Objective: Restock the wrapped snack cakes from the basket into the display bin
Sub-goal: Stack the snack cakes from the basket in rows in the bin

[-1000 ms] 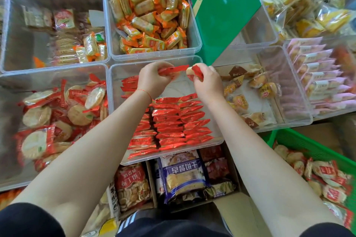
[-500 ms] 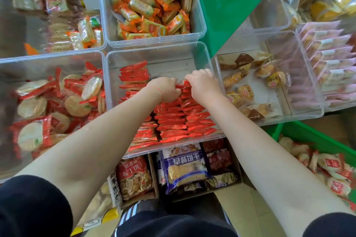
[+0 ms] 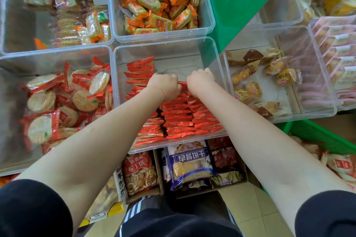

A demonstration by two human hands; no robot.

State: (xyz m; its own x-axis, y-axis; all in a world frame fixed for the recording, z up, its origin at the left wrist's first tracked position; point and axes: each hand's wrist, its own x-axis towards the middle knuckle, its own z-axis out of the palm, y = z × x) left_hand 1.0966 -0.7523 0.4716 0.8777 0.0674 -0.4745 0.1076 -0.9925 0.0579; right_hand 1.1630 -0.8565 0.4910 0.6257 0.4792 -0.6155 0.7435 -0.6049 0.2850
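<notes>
A: What is the person doing?

B: Both hands are reaching down into the big clear display bin (image 3: pixel 215 52). They are tucking red wrapped snack cakes (image 3: pixel 179 119) into neat rows.

A: Where are the cakes?

B: Most are lying in rows just behind the fingers, toward the person. One more row is sitting to the left of the left hand (image 3: pixel 165 85). The bare bin floor is showing just past the fingers.

A: Are the fingers holding one?

B: The left hand's fingers are curling down onto a red wrapper, I think. The right hand (image 3: pixel 200 81) is curling too, but I cannot tell if it is holding anything.

A: What comes next?

B: I think the hands are going to let go and go back to the green basket (image 3: pixel 317 136), far off to the right of the right hand. More cakes are waiting there.

A: Can you read anything?

B: Below the bin, a blue bag (image 3: pixel 189 163) is showing "早餐饼干". The cake wrappers are too small to read.
</notes>
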